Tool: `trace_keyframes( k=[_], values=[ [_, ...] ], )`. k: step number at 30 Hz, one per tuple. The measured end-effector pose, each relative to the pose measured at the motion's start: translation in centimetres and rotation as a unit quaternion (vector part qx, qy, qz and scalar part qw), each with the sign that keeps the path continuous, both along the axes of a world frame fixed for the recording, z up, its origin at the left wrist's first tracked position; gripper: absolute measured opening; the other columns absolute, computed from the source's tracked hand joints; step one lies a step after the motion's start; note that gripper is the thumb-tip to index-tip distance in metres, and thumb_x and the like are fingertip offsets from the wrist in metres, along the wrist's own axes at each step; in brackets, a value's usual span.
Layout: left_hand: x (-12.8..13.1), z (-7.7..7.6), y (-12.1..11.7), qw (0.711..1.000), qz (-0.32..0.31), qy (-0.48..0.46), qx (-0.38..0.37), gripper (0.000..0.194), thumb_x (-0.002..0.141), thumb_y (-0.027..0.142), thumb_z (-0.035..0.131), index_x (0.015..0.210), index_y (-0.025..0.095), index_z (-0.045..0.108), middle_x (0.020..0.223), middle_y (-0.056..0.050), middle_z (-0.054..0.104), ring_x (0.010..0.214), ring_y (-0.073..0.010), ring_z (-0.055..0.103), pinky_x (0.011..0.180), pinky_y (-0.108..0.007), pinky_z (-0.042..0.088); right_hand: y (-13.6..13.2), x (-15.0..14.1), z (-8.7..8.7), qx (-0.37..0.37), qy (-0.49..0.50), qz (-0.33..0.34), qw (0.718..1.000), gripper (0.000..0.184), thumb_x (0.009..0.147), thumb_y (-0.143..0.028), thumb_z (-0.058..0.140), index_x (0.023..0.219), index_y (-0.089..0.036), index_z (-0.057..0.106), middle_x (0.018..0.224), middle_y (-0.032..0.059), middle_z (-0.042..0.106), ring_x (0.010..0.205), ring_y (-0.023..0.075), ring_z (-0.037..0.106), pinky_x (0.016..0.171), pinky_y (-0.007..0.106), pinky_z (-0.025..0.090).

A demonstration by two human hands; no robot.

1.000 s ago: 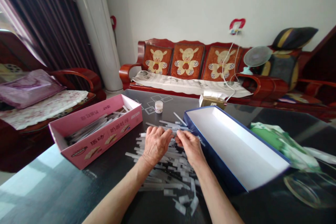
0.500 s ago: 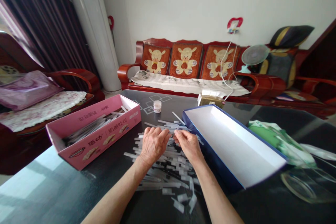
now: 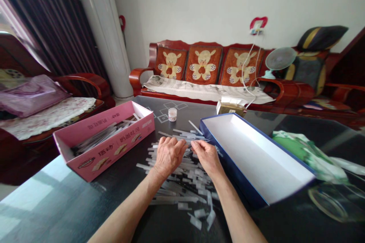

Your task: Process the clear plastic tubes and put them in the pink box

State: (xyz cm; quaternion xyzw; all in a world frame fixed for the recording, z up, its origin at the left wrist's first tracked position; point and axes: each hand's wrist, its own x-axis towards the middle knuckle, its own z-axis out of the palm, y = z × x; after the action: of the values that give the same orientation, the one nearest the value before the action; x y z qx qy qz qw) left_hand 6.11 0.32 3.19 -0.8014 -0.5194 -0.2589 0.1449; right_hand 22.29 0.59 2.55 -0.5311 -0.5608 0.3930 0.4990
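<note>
My left hand [image 3: 168, 155] is closed, fingertips pinched together over a pile of slim translucent plastic pieces [image 3: 196, 176]. Close beside it my right hand [image 3: 207, 156] also pinches, its tips almost meeting the left ones. Whatever sits between the fingertips is too small and hidden to make out. The loose pieces include long thin sticks and short, wider cap-like bits, spread under and around both hands. To the left, a pink cardboard box [image 3: 119, 147] contains many similar long sticks. An open dark-blue box [image 3: 262, 159] with a white inside stands right of my right hand.
A small round tub [image 3: 172, 114] stands behind the pile on the dark table [image 3: 114, 205]. Beyond the blue box is a tissue box [image 3: 231, 108]. At right lie a green-and-white plastic bag [image 3: 305, 152] and a clear, round-rimmed object [image 3: 327, 203]. A wooden sofa [image 3: 139, 79] stands behind.
The view shifts slightly and returns. Both hands keep their pinch over the pile with only tiny finger movement; boxes and loose pieces stay where they were.
</note>
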Motion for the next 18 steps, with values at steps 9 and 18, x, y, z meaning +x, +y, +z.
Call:
trace_keyframes(
  k=[9,18],
  values=[
    [-0.05,-0.18,0.08,1.0,-0.002,-0.008,0.011,0.034,0.097,0.041,0.037,0.092,0.026,0.067,0.072,-0.003,0.06,0.072,-0.0176,0.052,0.073,-0.033,0.029,0.01,-0.14,0.04,-0.027,0.021,-0.013,0.999,0.039,0.073,-0.052,0.063,0.089,-0.018,0.071,0.08,0.0065,0.072,0.067,0.0208,0.065,0.059,0.03,0.049],
    [-0.14,-0.1,0.19,1.0,-0.001,-0.011,0.009,0.034,0.097,0.04,0.037,0.093,0.026,0.067,0.072,-0.003,0.06,0.072,-0.0174,0.052,0.072,-0.033,0.028,0.26,0.0,-0.26,-0.016,0.056,0.007,0.998,0.043,0.068,-0.045,0.068,0.102,-0.019,0.069,0.095,0.0067,0.072,0.075,0.0204,0.067,0.058,0.027,0.05]
  ],
)
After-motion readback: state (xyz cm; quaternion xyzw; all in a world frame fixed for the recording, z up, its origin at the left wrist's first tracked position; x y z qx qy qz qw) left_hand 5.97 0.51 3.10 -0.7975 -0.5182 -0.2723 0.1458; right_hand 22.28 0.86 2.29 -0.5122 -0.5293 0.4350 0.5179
